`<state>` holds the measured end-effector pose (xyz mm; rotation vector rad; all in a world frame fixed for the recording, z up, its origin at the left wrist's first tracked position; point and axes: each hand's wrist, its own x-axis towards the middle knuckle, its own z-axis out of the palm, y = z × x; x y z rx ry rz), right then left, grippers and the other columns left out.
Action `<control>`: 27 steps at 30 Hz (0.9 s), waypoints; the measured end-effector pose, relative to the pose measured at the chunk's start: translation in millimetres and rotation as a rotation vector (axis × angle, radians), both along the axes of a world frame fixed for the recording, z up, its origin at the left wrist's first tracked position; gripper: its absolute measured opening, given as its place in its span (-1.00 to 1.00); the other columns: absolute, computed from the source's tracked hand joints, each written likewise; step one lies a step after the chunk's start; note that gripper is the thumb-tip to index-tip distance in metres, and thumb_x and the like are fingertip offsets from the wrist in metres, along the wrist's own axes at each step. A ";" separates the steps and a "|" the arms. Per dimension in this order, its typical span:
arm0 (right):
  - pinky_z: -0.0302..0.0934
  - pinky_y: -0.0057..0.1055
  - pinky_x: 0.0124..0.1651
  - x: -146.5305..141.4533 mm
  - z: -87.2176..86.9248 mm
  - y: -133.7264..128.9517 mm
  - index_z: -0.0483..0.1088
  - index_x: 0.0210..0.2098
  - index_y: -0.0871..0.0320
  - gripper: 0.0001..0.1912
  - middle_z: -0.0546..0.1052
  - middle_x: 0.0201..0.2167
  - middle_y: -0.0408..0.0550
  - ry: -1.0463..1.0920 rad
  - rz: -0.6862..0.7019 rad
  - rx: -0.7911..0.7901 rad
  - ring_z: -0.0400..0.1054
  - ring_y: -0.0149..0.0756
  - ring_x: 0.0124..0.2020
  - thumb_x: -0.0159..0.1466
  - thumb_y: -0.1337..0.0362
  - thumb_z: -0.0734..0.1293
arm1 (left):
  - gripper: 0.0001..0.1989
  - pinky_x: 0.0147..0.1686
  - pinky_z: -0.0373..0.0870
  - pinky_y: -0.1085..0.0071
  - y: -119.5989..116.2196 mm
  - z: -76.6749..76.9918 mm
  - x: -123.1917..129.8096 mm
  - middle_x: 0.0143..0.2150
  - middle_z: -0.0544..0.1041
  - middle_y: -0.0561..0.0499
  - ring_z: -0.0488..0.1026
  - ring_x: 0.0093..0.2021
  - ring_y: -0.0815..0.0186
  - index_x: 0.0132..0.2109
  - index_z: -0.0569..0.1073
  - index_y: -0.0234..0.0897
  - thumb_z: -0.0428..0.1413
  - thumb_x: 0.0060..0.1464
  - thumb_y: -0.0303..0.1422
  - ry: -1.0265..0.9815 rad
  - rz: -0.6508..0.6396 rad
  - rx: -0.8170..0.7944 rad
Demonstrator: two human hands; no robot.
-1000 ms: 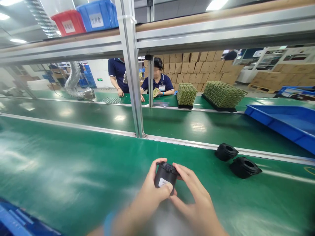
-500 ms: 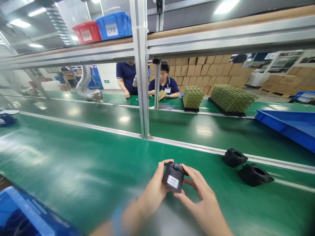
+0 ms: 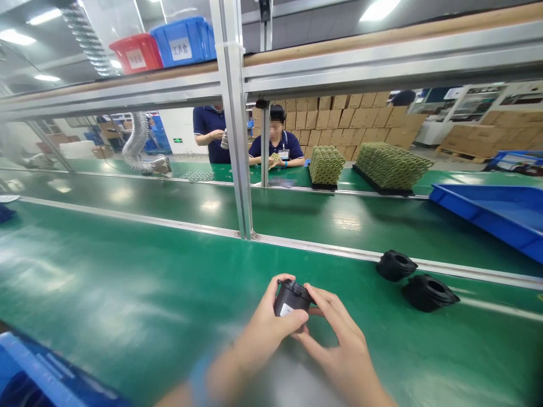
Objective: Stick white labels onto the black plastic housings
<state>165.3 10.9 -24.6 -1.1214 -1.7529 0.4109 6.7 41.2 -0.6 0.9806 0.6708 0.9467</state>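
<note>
Black housing [image 3: 292, 296] roughly upright, rim up.

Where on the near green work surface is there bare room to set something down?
The widest bare patch of green surface lies between the metal rail, left hand and lower-left blue crate. It is crowded where both hands hold the black cylinder, and by the two black ring-like parts near the rail.

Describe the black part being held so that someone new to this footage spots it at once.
Find the upright metal post, then the green work surface on its near side. There, the left hand and right hand hold a small black cylinder. Unlike the two black hollow parts to its right, it shows a white label.
</note>
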 end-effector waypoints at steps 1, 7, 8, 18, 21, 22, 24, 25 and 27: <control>0.38 -0.28 -0.05 0.0 -0.9 0.4 0.16 0.30 -0.08 -0.38 0.30 0.09 0.01 -0.007 0.002 0.007 0.43 -0.22 -0.14 0.29 0.36 0.34 | -0.34 -0.27 0.37 0.42 0.3 -0.2 0.7 -0.12 0.47 -0.02 0.46 -0.27 0.34 0.16 0.18 -0.15 0.29 -0.03 -0.42 0.021 0.015 0.008; 0.39 -0.28 -0.04 -5.9 -1.5 3.2 0.21 0.26 -0.04 -0.35 0.34 0.08 0.02 0.064 0.030 -0.004 0.43 -0.22 -0.14 0.21 0.41 0.36 | -0.31 -0.18 0.37 0.37 -3.0 1.8 1.6 -0.09 0.48 -0.05 0.48 -0.23 0.29 0.19 0.16 -0.16 0.30 0.00 -0.18 0.080 0.038 -0.015; 0.41 -0.30 -0.06 -7.8 -1.7 3.9 0.23 0.26 -0.02 -0.35 0.35 0.09 0.03 0.092 0.035 -0.009 0.42 -0.20 -0.11 0.20 0.39 0.37 | -0.35 -0.19 0.37 0.35 -3.1 1.8 2.3 -0.07 0.48 -0.06 0.48 -0.28 0.31 0.20 0.16 -0.17 0.23 0.06 -0.09 0.076 0.047 -0.030; 0.09 0.02 0.27 67.2 5.2 31.2 0.31 0.19 0.16 -0.48 0.35 0.14 0.18 -0.002 -0.392 0.073 0.21 0.01 0.19 0.30 0.10 0.33 | -0.39 0.01 0.40 0.19 61.2 -28.7 -20.1 0.05 0.48 -0.18 0.51 -0.03 0.13 0.22 0.13 -0.20 0.05 0.15 0.00 0.416 0.452 0.337; 0.22 0.08 0.11 100.7 16.4 29.3 0.37 0.05 0.30 -0.53 0.43 -0.04 0.27 0.059 -0.569 0.025 0.35 0.03 -0.01 0.35 0.05 0.22 | -0.43 0.08 0.33 0.15 83.0 -36.1 -45.8 0.02 0.49 -0.15 0.47 0.03 0.09 0.12 0.19 -0.19 0.21 0.01 -0.17 0.573 0.556 0.416; 0.28 0.05 0.04 104.0 20.5 22.7 0.40 -0.03 0.30 -0.56 0.47 -0.13 0.24 0.063 -0.568 -0.008 0.40 0.00 -0.11 0.34 0.04 0.21 | -0.46 0.06 0.33 0.14 87.2 -38.9 -52.2 -0.03 0.50 -0.13 0.49 -0.01 0.09 0.08 0.21 -0.19 0.22 -0.01 -0.22 0.623 0.564 0.424; 0.36 -0.06 -0.08 97.5 26.9 -1.3 0.44 -0.18 0.23 -0.64 0.52 -0.28 0.11 0.048 -0.486 -0.072 0.44 -0.08 -0.26 0.35 0.06 0.21 | -0.52 0.00 0.37 0.12 91.8 -44.8 -59.4 -0.12 0.52 -0.08 0.51 -0.11 0.10 0.02 0.22 -0.18 0.22 -0.01 -0.26 0.702 0.564 0.437; 0.38 -0.12 -0.11 88.9 27.3 -17.6 0.45 -0.24 0.18 -0.69 0.53 -0.30 0.06 0.022 -0.410 -0.100 0.45 -0.11 -0.27 0.35 0.07 0.23 | -0.54 -0.02 0.38 0.12 92.9 -47.4 -60.3 -0.14 0.51 -0.06 0.51 -0.14 0.12 0.01 0.22 -0.18 0.21 -0.01 -0.27 0.727 0.563 0.447; 0.37 -0.19 -0.02 66.6 17.3 -53.1 0.47 -0.35 0.08 -0.82 0.54 -0.19 -0.01 -0.059 -0.224 -0.125 0.45 -0.08 -0.12 0.24 0.10 0.36 | -0.53 0.02 0.36 0.11 93.6 -50.8 -58.2 -0.09 0.47 -0.08 0.48 -0.07 0.11 0.00 0.22 -0.20 0.21 -0.03 -0.29 0.751 0.584 0.485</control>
